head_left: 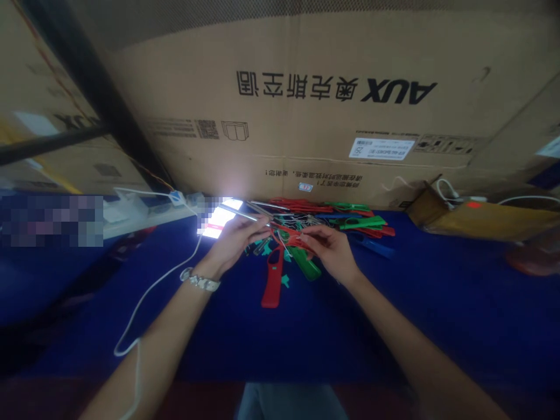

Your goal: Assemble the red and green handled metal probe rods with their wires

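Observation:
My left hand (238,239) is closed in a pinch round a thin metal tube (238,212), which points up and to the left. Between my hands is a red lighter-handle shell (291,236), its near end pinched in the fingers of my right hand (331,249). The left fingertips hide where tube and shell come together. Just below lie a loose red handle shell (272,286) and a green handle shell (308,264). Small teal-green trigger pieces (285,281) are scattered beside them.
Behind my hands is a pile of red shells (306,205), green shells (361,222), a blue shell (374,245) and metal tubes. A lit phone (221,221) with a white cable (149,291) lies left. A large carton (280,140) stands behind; an open cardboard box (476,219) sits right.

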`<move>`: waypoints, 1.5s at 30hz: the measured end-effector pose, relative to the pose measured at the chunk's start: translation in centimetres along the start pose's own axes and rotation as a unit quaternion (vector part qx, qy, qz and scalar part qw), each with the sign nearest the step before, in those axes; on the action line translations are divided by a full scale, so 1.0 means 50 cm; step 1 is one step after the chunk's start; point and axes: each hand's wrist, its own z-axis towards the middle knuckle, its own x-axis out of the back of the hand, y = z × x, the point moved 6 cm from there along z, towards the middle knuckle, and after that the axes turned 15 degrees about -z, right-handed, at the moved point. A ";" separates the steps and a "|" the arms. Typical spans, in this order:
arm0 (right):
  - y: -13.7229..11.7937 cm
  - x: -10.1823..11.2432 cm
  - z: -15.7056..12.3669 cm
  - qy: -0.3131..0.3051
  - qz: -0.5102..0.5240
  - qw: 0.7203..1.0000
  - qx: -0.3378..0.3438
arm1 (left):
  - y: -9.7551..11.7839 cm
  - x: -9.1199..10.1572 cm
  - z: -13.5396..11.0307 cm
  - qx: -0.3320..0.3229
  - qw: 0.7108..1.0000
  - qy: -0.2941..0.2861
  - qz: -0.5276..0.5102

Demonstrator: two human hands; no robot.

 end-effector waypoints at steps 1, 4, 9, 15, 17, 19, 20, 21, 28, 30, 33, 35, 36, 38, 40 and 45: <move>-0.002 0.001 -0.002 0.005 -0.013 1.000 0.006 | 0.000 0.000 0.000 0.004 1.000 -0.002 0.001; -0.003 0.005 -0.005 0.017 -0.039 0.999 0.011 | 0.004 0.005 0.003 0.002 1.000 0.010 0.014; 0.000 0.006 -0.007 0.020 -0.047 0.999 0.006 | 0.017 0.014 0.006 -0.031 0.998 0.020 0.045; -0.008 0.004 -0.008 0.027 -0.051 0.998 0.003 | 0.033 -0.004 -0.003 -0.124 0.991 0.005 0.044; -0.007 0.002 -0.008 0.024 -0.050 0.998 -0.001 | 0.035 -0.015 -0.006 -0.135 0.990 -0.018 0.029; -0.004 0.000 -0.008 0.023 -0.045 0.999 -0.006 | 0.034 -0.026 -0.007 -0.129 0.991 -0.040 0.016; -0.003 0.000 -0.007 0.023 -0.043 0.999 -0.007 | 0.034 -0.030 -0.008 -0.125 0.991 -0.048 0.014; -0.002 0.000 -0.007 0.024 -0.042 0.999 -0.007 | 0.034 -0.034 -0.008 -0.121 0.991 -0.055 0.016; -0.003 -0.003 -0.008 0.020 -0.043 0.999 -0.012 | 0.029 -0.057 -0.021 -0.066 0.993 -0.097 0.025; -0.004 -0.004 -0.008 0.019 -0.040 0.999 -0.012 | 0.028 -0.063 -0.026 -0.051 0.993 -0.104 0.015; -0.004 -0.006 -0.009 0.016 -0.035 0.999 -0.009 | 0.026 -0.067 -0.030 -0.030 0.994 -0.109 -0.005; -0.004 -0.006 -0.010 0.016 -0.035 0.999 -0.009 | 0.021 -0.066 -0.031 -0.007 0.993 -0.116 -0.024; -0.004 -0.005 -0.010 0.015 -0.036 0.999 -0.008 | 0.017 -0.066 -0.031 0.007 0.992 -0.120 -0.034; -0.004 -0.005 -0.011 0.014 -0.040 0.999 -0.004 | 0.012 -0.064 -0.031 0.029 0.990 -0.125 -0.057; -0.003 -0.005 -0.011 0.010 -0.043 0.999 -0.001 | 0.009 -0.064 -0.032 0.045 0.988 -0.129 -0.077; 0.001 -0.008 -0.013 0.001 -0.045 0.999 0.000 | 0.010 -0.072 -0.041 0.070 0.984 -0.138 -0.089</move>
